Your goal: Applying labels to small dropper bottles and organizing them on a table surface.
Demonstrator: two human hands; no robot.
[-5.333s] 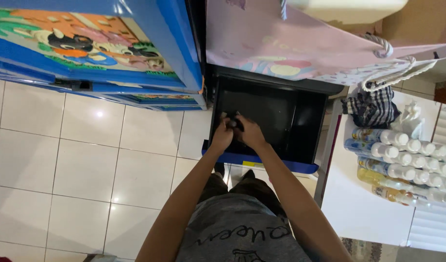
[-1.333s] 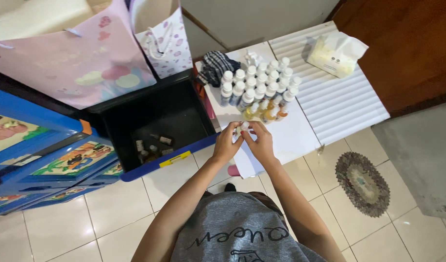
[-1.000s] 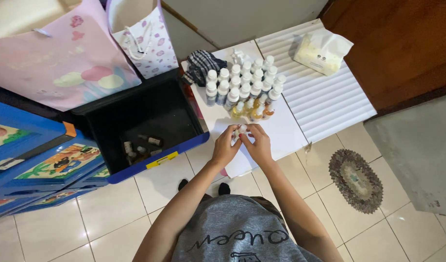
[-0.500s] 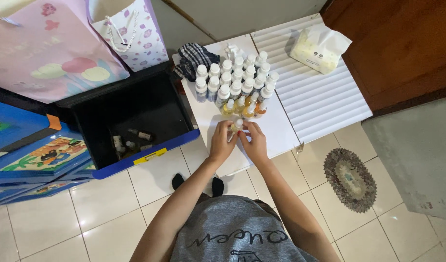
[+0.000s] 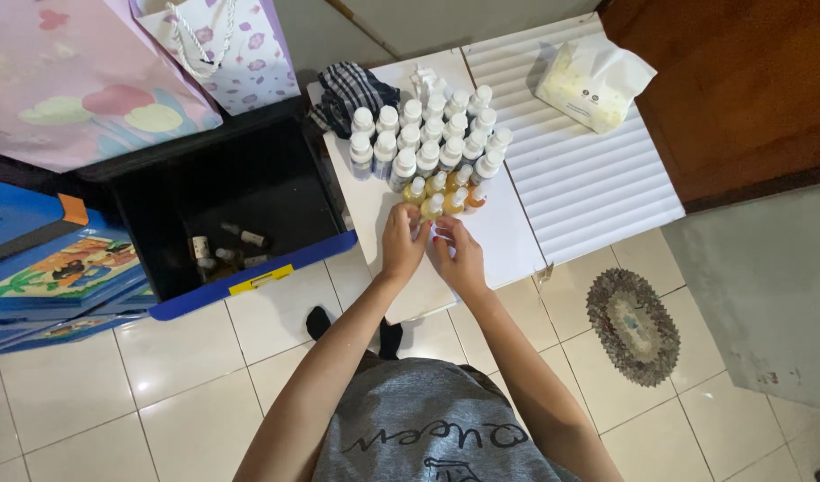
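Observation:
My left hand (image 5: 403, 241) and my right hand (image 5: 460, 257) meet over a white board (image 5: 490, 245) on the tiled floor. The left fingertips pinch a small amber bottle with a white cap (image 5: 432, 207) at the front of a short row of amber bottles (image 5: 456, 183). My right hand's fingers curl against the left hand; what they hold is hidden. Behind stand several rows of taller white-capped bottles (image 5: 428, 143). To the left, a black bin with a blue rim (image 5: 249, 192) holds several small bottles (image 5: 222, 254).
A checked cloth (image 5: 352, 89) lies behind the bottles. A tissue pack (image 5: 593, 80) rests on a white slatted panel (image 5: 579, 178). Gift bags (image 5: 236, 45) and blue picture boxes (image 5: 53, 277) stand left. A round rug (image 5: 633, 326) lies right, by a wooden door (image 5: 740, 80).
My hands left the black bin and came over to the white board. They have moved together up to the front row of amber bottles.

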